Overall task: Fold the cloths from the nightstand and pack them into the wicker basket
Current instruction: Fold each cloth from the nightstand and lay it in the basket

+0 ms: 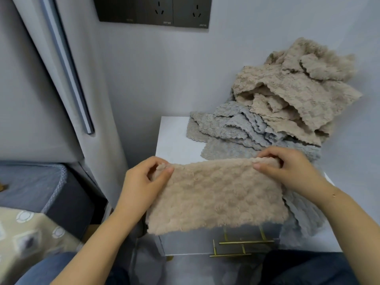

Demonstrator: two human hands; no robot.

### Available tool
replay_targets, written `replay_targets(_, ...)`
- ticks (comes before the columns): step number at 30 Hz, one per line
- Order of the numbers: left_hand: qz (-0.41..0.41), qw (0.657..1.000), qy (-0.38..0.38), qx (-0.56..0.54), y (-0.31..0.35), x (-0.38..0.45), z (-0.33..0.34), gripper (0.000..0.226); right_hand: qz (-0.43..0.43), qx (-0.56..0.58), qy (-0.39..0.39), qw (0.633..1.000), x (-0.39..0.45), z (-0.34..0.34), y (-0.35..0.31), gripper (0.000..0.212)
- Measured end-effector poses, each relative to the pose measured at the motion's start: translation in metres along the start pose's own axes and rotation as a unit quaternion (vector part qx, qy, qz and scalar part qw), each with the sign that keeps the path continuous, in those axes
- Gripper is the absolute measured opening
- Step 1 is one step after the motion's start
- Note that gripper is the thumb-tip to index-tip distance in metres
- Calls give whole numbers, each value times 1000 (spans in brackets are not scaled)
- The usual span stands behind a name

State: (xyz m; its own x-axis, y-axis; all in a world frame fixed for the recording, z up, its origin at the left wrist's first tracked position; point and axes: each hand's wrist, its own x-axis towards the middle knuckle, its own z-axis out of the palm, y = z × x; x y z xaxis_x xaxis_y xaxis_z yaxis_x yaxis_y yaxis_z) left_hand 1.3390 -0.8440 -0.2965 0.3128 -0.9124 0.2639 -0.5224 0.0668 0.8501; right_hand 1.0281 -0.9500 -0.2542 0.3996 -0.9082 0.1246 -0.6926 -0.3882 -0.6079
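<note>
A fluffy beige cloth (pixel 216 194) hangs in front of the white nightstand (pixel 174 138), its lower edge over the drawer front. My left hand (pixel 141 182) pinches its top left corner and my right hand (pixel 287 169) pinches its top right corner. Behind it on the nightstand lies a heap of cloths: beige ones (pixel 298 87) piled high against the wall and grey ones (pixel 242 128) spread beneath and in front. One grey cloth (pixel 302 219) droops over the nightstand's right front edge. No wicker basket is in view.
The nightstand's drawers carry thin brass handles (pixel 244 242). A bed with a grey mattress (pixel 30 182) and a patterned cover (pixel 26 229) lies at the left. A grey padded headboard panel (pixel 61 68) and dark wall sockets (pixel 154 11) stand behind.
</note>
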Motion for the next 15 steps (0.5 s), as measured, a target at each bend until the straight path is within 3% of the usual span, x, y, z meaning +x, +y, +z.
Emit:
replay_targets(3,63,993,-1,102,-4,14,13,8,-44,-96,-1,994,0,4,10,16)
replay_targets(6,71,986,10,148,-11,13,15,13,-82,-148,25,985,-1,5,15,12)
replay_targets(12,-19,999,7,46,-15,10,13,8,-84,-185,39,978,-2,4,23,11)
replay_targets(15,-40,998,1,58,-17,13,18,8,-67,-184,51,979,0,5,20,11)
